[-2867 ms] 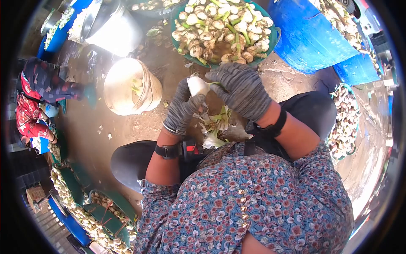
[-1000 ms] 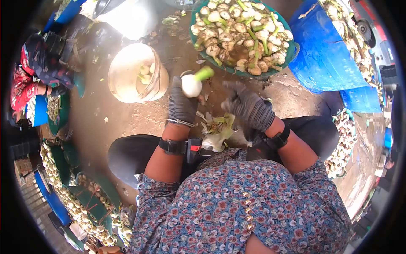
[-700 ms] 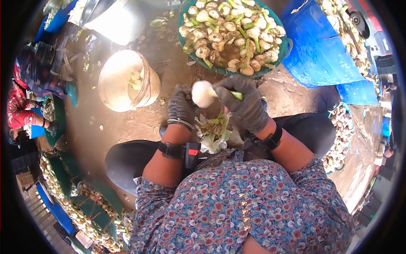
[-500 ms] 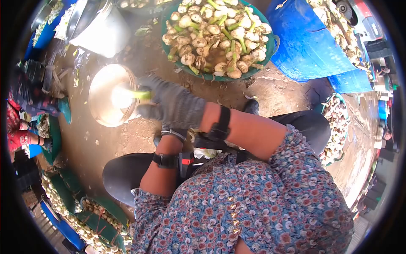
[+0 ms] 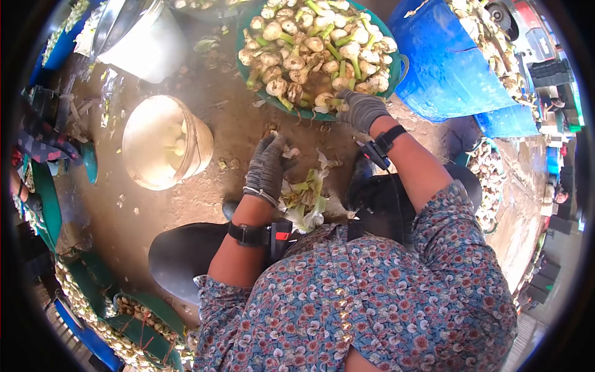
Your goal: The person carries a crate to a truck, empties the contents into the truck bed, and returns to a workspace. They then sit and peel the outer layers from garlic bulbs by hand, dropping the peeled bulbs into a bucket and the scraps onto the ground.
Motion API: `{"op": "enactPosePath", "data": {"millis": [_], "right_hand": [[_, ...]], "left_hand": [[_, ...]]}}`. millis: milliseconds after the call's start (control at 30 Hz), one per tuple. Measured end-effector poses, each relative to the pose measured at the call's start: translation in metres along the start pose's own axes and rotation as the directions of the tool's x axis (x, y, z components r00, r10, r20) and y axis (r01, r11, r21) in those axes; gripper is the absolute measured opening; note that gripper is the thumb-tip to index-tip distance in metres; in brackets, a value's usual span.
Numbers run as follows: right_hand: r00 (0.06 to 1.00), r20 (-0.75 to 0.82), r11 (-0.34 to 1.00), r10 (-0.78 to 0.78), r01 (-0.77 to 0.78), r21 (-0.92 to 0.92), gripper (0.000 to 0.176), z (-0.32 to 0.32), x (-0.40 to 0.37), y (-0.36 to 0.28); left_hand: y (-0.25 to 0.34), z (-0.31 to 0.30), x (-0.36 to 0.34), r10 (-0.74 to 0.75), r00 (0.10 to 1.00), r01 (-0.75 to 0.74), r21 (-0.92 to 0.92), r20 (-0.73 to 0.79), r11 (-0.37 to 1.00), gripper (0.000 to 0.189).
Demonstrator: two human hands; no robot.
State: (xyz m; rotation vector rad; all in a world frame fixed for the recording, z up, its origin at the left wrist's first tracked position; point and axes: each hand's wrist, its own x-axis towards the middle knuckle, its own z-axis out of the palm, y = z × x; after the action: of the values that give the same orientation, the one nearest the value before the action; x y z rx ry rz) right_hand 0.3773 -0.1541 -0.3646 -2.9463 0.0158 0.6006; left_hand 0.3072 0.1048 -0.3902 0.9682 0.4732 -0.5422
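Note:
My right hand (image 5: 364, 113), in a grey knit glove, reaches to the near rim of a green basin (image 5: 245, 77). Its fingers curl round a garlic bulb at the heap's edge, mostly covered by the glove. Whitish garlic bulbs (image 5: 294, 61) with green stem stubs and soil fill the basin. Lower and to the left, my left hand (image 5: 266, 167), gloved alike, is closed above the floor; what it holds, I cannot tell. Pale peel scraps show by its fingertips. Trimmed leaves and peels (image 5: 307, 199) lie between my legs.
A white bucket (image 5: 201, 146) with some pale bulbs stands left, a larger white bucket (image 5: 152, 46) behind it. A full blue tub (image 5: 449, 62) is at the upper right. Another person's gloved hand (image 5: 32, 203) shows at the left edge. Garlic heaps (image 5: 486, 180) flank me.
My right hand has left the white bucket, where it held a green-stemmed bulb, and moved right to the basin. Pale bulbs now show in the bucket. My left hand has come into clear view.

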Motion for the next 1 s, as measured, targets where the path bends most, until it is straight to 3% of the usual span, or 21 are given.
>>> {"op": "enactPosePath", "data": {"millis": [33,67,133,200,233,333,400,433,500,567,667,867,967,1000], "right_hand": [[1.0,-0.011,0.997,0.028,-0.027,0.073,0.059,-0.011,-0.01,-0.006],[1.0,0.027,0.944,0.013,-0.021,0.33,0.058,-0.017,-0.022,-0.014],[0.996,0.086,0.644,-0.035,-0.044,0.764,0.056,-0.022,-0.051,-0.035],[0.981,-0.028,0.421,-0.192,0.108,0.901,0.055,-0.02,-0.08,-0.049],[0.961,-0.098,0.289,-0.257,0.173,0.941,0.055,-0.017,-0.092,-0.055],[0.942,-0.258,0.359,-0.214,0.321,0.876,0.056,-0.003,-0.112,-0.071],[0.917,-0.356,0.448,-0.182,0.399,0.8,0.055,0.005,-0.12,-0.072],[0.855,-0.488,0.516,-0.178,0.503,0.693,0.051,0.019,-0.114,-0.067],[0.79,-0.596,0.59,-0.146,0.552,0.588,0.039,0.026,-0.116,-0.063],[0.821,-0.566,0.611,-0.066,0.482,0.628,0.026,0.0,-0.135,-0.071],[0.721,-0.662,0.768,-0.204,0.537,0.349,0.019,-0.009,-0.145,-0.075],[0.67,-0.704,0.853,-0.237,0.49,0.179,0.009,-0.007,-0.147,-0.078],[0.866,-0.5,0.826,0.002,0.281,0.488,0.012,-0.014,-0.152,-0.081],[0.866,-0.494,0.803,0.078,0.239,0.546,0.012,-0.014,-0.147,-0.076]], "left_hand": [[0.001,0.006,-0.003,0.039,0.999,-0.039,0.026,0.008,0.999,0.024],[0.001,0.014,-0.009,0.076,0.997,-0.076,0.049,0.015,0.996,0.026],[-0.002,0.019,-0.013,0.104,0.989,-0.113,0.086,0.104,0.99,0.031],[-0.008,0.017,-0.012,0.096,0.962,-0.127,0.108,0.254,0.986,0.039],[0.002,0.032,-0.033,0.102,0.966,-0.12,0.062,0.239,0.991,0.051],[-0.003,0.033,-0.045,0.149,0.894,-0.122,-0.09,0.422,0.988,0.053],[-0.01,0.03,-0.045,0.205,0.898,-0.171,-0.122,0.389,0.978,0.048],[-0.011,0.03,-0.048,0.225,0.902,-0.194,-0.12,0.368,0.974,0.048],[-0.012,0.03,-0.053,0.25,0.915,-0.233,-0.091,0.318,0.968,0.048],[-0.013,0.03,-0.06,0.26,0.929,-0.258,-0.039,0.263,0.965,0.047],[-0.016,0.031,-0.063,0.314,0.926,-0.316,-0.025,0.212,0.949,0.045],[-0.022,0.024,-0.061,0.381,0.887,-0.416,0.094,0.26,0.905,0.044],[-0.013,0.024,-0.07,0.363,0.869,-0.409,0.074,0.336,0.91,0.043],[-0.012,0.024,-0.072,0.364,0.867,-0.407,0.064,0.342,0.911,0.043]]}}
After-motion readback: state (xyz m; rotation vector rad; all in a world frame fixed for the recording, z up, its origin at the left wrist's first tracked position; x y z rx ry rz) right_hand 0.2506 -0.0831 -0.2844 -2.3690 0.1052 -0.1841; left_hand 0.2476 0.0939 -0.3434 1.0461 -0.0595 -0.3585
